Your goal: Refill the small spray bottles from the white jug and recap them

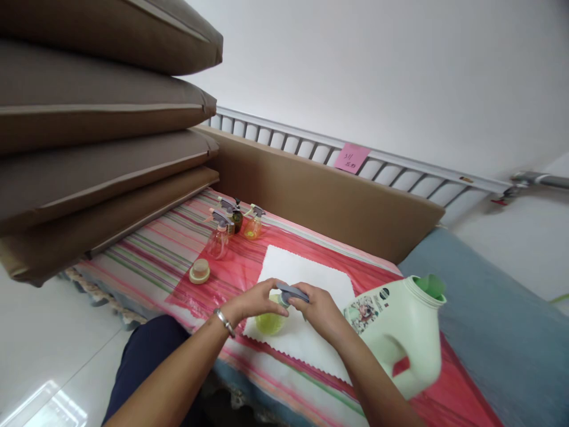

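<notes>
A small clear spray bottle with yellow-green liquid stands on a white sheet with scalloped edges. My right hand grips the bottle's grey spray head, which sits at the bottle's neck. From the left side, my left hand curls round the top of the bottle, thumb and fingers at the neck. Whether the head is fully screwed down cannot be made out. Close to my right forearm is a large pale green detergent jug, uncapped, with a green spout inside its mouth.
Several spray bottles, including a pinkish one and an orange one, stand at the back left. A cream cap lies nearer. Stacked brown cushions rise at left; a brown board leans along the radiator.
</notes>
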Action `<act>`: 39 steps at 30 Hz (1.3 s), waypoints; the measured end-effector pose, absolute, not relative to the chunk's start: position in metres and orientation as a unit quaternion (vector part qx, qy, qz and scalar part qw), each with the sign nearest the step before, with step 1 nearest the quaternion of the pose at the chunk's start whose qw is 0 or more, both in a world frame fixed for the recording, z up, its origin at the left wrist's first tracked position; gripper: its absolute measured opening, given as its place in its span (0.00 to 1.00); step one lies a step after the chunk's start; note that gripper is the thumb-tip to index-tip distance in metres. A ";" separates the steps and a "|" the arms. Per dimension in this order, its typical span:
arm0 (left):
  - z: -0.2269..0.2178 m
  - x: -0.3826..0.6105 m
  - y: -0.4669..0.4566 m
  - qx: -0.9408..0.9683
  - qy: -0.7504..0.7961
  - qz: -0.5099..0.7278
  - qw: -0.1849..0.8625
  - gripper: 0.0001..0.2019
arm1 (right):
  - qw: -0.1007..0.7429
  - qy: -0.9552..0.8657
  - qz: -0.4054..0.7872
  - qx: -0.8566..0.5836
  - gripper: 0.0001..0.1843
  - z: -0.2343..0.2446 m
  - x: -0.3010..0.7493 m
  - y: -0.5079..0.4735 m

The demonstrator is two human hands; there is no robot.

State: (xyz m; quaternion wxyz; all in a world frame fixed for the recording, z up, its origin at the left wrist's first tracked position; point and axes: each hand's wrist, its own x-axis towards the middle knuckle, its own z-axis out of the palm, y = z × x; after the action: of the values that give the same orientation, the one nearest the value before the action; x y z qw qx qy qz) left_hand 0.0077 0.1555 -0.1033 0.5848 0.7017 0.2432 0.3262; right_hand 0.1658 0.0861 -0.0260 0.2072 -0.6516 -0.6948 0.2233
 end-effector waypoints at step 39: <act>-0.108 0.023 0.149 0.719 0.219 0.326 0.574 0.14 | 0.208 -0.685 0.223 -0.662 0.06 -0.030 0.166 0.088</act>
State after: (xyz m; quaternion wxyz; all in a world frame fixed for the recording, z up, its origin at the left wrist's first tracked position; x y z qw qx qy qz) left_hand 0.0228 0.1494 -0.1078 0.5738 0.7186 0.2193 0.3261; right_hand 0.1659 0.0876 -0.0303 0.2076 -0.6617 -0.6851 0.2230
